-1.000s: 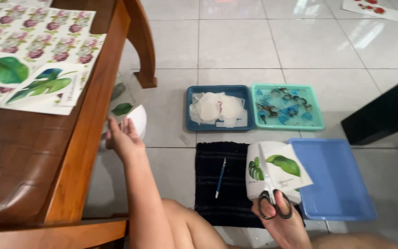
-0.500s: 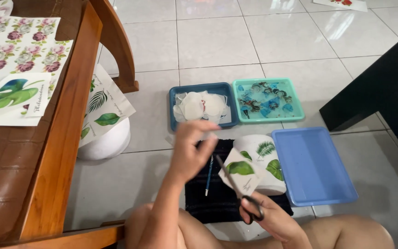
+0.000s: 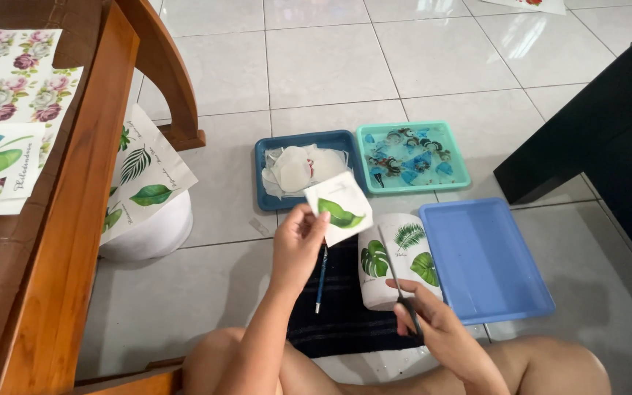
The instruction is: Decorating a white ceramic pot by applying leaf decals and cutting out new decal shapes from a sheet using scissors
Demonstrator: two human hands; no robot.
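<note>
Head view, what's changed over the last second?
The left hand came away from the sheet of leaf prints beside the wooden bench and now holds up a small leaf cutout. The right hand still holds the scissors. The white mug and trays stayed put.

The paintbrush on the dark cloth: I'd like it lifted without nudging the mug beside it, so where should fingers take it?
Pinch the blue paintbrush at mid-handle, coming from above and from its left. It lies flat, running toward the person, on the dark cloth; the leaf-printed mug lies close on its right, while the left side looks freer.
</note>
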